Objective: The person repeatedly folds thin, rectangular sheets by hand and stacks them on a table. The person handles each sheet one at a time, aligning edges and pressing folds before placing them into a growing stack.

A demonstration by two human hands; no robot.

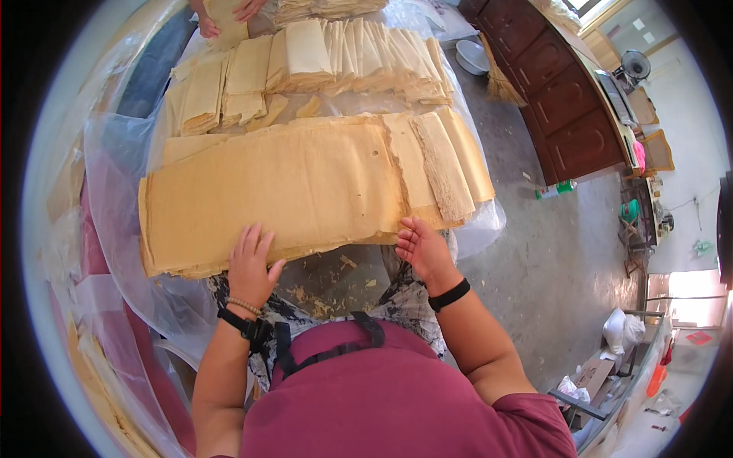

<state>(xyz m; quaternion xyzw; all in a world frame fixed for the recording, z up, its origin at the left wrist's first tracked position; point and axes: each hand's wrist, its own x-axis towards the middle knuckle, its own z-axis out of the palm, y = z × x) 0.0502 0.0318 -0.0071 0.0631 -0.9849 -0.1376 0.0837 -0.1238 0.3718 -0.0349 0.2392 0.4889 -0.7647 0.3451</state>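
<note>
A stack of broad, thin yellow sheets (275,183), which look like dried tofu skin, lies across the table in front of me. My left hand (251,263) rests on its near edge, fingers spread flat on the top sheet and thumb out to the side. At the stack's near right corner is my right hand (421,246), palm turned up and fingers loosely curled. Its fingertips are at the sheet edge; whether they touch it I cannot tell. Beyond the ragged right edge lie a folded rough-edged strip (441,166) and more sheets (467,151).
Folded bundles (355,54) stand in a row behind the stack. Another person's hands (229,17) handle a sheet at the far left. Plastic film (481,229) hangs over the table's right edge. A broom (501,80), a basin (472,56) and a green can (555,189) are on the floor.
</note>
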